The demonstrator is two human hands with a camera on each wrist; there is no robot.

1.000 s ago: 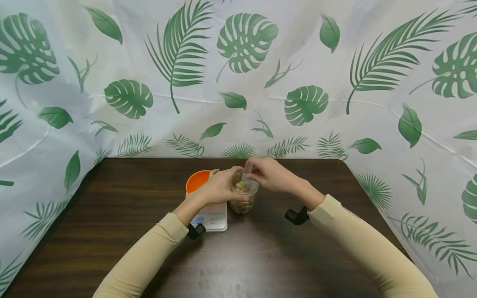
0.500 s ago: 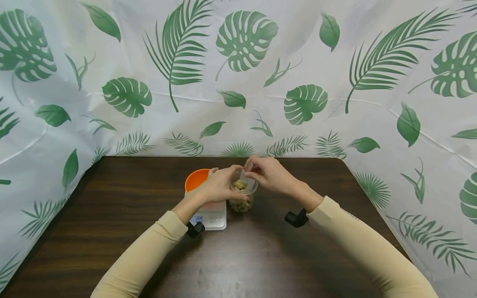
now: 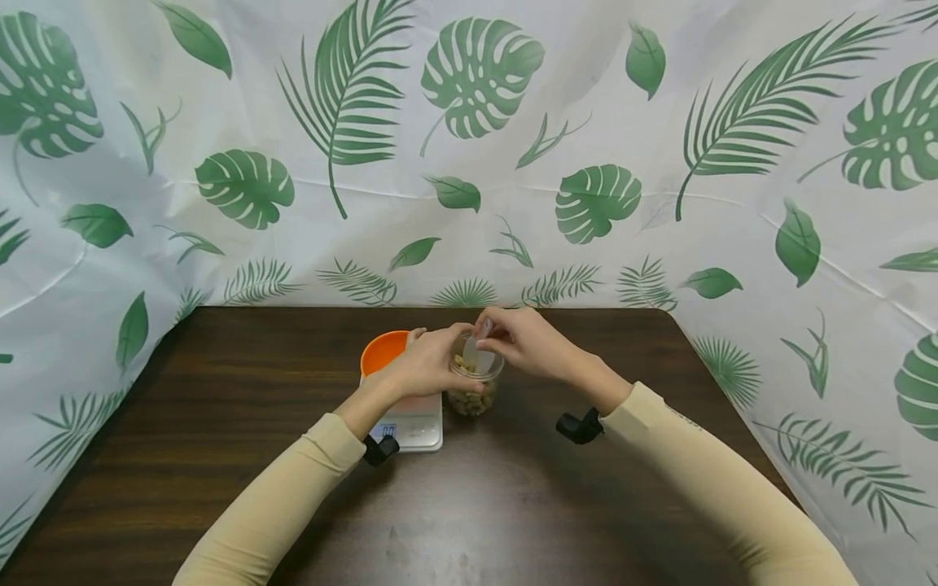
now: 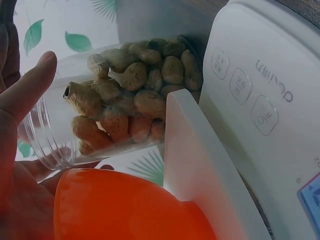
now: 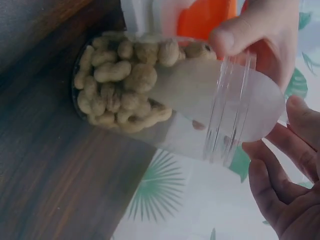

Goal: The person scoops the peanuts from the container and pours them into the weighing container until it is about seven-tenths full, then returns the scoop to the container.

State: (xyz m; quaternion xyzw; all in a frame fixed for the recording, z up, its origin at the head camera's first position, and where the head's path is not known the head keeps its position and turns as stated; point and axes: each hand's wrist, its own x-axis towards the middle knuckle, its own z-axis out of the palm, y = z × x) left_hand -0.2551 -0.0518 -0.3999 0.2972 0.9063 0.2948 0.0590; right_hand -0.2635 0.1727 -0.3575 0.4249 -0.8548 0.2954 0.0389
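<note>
So we've got a clear, round plastic jar with a threaded mouth [image 3: 471, 403] standing pretty much upright on the dark wood-grain counter [image 3: 586, 505], and it's loaded with tan, in-shell peanuts [image 4: 150, 102]. Our left hand [image 3: 432, 362] is wrapped round the neck, thumb on the near side. Our right hand [image 3: 523, 343] pinches the rounded top end of a frosted, translucent plastic scoop [image 5: 265, 105] at the mouth, coming in from the right.

The bit that matters, we reckon: the scoop's long axis runs more or less with the jar's, down through the mouth, and its lower end is in among the peanuts. We can't tell how much it's carrying, if anything.

The smooth orange plastic bowl [image 3: 384, 354] is left of the jar, seemingly on the flat white digital scale [image 3: 421, 435]. Our left hand is nearer to it and sits between bowl and scoop, so from our right hand the bowl lies leftward, past the other hand.
</note>
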